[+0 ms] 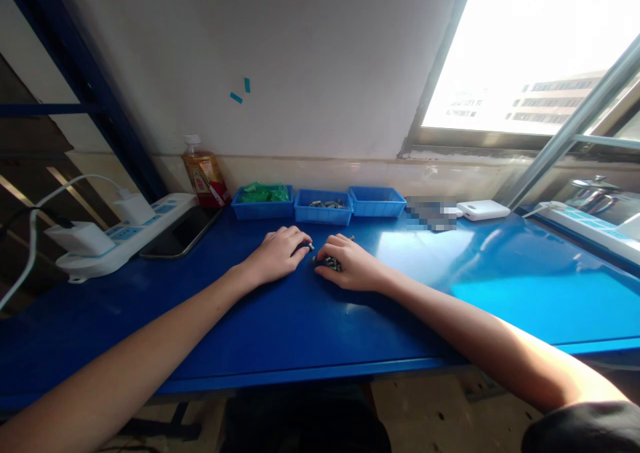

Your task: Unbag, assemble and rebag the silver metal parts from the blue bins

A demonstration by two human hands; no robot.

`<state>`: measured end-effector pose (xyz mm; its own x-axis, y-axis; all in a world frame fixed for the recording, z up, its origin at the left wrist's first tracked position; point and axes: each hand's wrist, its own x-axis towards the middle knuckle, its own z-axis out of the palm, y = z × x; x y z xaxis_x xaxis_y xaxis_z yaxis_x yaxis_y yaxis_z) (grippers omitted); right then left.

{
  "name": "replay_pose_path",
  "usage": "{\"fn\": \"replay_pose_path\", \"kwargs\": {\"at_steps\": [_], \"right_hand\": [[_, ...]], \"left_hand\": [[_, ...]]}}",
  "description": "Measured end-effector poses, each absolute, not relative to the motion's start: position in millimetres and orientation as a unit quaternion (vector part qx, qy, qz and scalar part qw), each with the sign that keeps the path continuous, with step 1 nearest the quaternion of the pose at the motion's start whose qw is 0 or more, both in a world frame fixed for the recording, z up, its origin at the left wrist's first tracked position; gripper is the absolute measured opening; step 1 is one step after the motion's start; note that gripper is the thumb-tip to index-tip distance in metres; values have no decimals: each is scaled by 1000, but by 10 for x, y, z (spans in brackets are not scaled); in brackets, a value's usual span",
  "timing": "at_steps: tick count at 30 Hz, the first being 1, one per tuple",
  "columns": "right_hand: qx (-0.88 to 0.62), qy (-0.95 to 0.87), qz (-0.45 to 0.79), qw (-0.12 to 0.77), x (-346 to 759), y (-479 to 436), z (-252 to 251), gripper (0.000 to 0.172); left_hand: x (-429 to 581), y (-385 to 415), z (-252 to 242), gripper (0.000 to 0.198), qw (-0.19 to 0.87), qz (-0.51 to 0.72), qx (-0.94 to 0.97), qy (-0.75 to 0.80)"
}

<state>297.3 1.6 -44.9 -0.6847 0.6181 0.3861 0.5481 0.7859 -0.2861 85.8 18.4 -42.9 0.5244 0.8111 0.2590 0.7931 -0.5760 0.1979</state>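
My left hand point(280, 255) rests on the blue table with its fingers bent. A small silvery metal part point(311, 247) sits at the tips of its thumb and index finger, which close on it. My right hand point(354, 265) lies to the right, curled round a small heap of metal parts point(332, 263), some dark, some shiny. Its fingers partly hide the heap, and the parts are too small to name exactly. Just behind the hands stands a blue bin point(324, 215) holding similar metal pieces.
Left of that bin is a blue bin point(263, 209) with green plastic; another blue bin point(377, 209) stands right. A bottle point(203, 173), phone point(181, 231) and power strip point(120, 239) occupy the left side. A white device point(483, 209) and second power strip point(585, 229) are at right.
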Motion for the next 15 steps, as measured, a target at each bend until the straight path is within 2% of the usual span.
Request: {"fn": "replay_pose_path", "kwargs": {"at_steps": [8, 15], "right_hand": [[-337, -891, 95, 291, 2999, 10, -394, 19], [-331, -894, 86, 288, 2992, 25, -412, 18]], "left_hand": [[872, 155, -425, 30, 44, 160, 881, 442], [888, 157, -431, 23, 44, 160, 882, 441]]}}
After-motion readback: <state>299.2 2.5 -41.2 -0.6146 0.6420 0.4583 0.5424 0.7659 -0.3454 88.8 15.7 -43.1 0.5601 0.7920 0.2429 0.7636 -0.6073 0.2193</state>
